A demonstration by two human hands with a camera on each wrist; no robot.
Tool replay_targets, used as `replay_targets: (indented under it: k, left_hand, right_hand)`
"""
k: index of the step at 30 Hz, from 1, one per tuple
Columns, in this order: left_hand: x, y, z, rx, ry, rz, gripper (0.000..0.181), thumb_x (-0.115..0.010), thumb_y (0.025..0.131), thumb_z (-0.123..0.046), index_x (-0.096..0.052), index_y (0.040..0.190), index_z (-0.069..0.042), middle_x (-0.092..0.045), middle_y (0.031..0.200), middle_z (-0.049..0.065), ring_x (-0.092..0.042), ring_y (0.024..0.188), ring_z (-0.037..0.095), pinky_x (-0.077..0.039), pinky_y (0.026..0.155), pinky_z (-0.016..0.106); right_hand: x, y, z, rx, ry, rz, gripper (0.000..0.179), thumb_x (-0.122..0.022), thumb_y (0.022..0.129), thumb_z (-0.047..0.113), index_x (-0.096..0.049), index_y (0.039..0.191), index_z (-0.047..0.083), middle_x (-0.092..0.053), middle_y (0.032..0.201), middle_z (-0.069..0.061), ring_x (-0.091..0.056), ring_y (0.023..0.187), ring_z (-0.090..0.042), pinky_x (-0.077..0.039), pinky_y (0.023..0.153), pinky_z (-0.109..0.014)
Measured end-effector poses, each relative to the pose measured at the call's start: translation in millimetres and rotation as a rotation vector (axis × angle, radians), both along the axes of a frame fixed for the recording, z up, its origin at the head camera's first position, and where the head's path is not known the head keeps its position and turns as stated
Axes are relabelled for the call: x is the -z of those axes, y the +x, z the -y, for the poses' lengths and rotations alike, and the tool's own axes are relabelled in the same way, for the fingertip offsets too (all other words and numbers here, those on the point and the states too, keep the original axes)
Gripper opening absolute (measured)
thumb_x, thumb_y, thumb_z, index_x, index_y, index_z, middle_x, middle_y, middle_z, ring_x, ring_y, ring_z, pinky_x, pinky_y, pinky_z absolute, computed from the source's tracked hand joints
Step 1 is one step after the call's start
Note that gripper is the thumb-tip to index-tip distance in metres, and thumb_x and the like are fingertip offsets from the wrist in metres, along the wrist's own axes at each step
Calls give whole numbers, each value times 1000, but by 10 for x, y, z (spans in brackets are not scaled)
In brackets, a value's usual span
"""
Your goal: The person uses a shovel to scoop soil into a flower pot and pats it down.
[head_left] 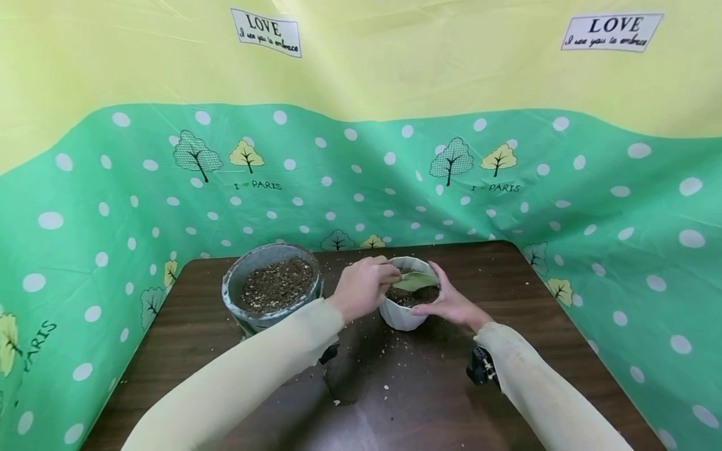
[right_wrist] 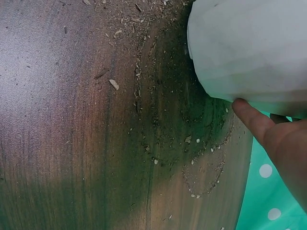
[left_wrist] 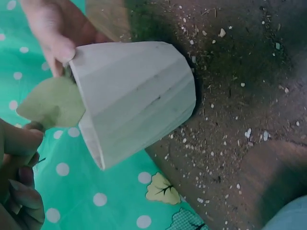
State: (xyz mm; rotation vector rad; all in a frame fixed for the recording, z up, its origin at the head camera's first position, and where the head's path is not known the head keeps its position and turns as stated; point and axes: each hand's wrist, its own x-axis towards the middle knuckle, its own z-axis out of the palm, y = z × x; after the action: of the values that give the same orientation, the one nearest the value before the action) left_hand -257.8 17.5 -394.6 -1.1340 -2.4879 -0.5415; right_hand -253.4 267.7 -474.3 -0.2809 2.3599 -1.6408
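Observation:
A white ribbed flowerpot [head_left: 402, 318] with dark soil inside stands on the table. My right hand [head_left: 454, 305] grips its right side, the thumb at the front of the rim and the fingers round the far side. In the right wrist view a finger [right_wrist: 254, 120] lies along the pot's wall. My left hand [head_left: 363, 287] reaches over the left rim, its curled fingers pinching a pale green, leaf-shaped piece [head_left: 418, 280]. This piece overlaps the soil in the head view. In the left wrist view it shows beside the pot's mouth, partly covered by the fingertips.
A larger grey bucket [head_left: 230, 293] of brown soil [head_left: 279, 285] stands on the left of the dark wooden table [head_left: 474, 263]. Soil crumbs and white grains are scattered around the pot. A green and yellow printed cloth [head_left: 361, 163] hangs behind the table and at both sides.

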Motion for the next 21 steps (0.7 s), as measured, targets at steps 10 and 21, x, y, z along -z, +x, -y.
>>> replay_targets:
  k: [10, 21]
  left_hand:
    - [-219, 28, 302, 81, -123, -40, 27, -69, 87, 0, -79, 102, -20, -68, 97, -7, -65, 87, 15, -55, 67, 33]
    - [-304, -71, 641, -10, -44, -172, 20, -73, 86, -2, -77, 101, -16, -66, 88, -2, -64, 76, 18, -54, 59, 33]
  right_hand:
    - [-3, -11, 6, 22, 34, -52, 124, -86, 78, 19, 8, 158, 14, -7, 156, -27, -16, 141, -46, -19, 111, -60]
    - [22, -22, -6, 26, 35, -64, 124, -87, 77, 19, 7, 158, 13, -5, 156, -29, -16, 141, -47, -20, 111, -60]
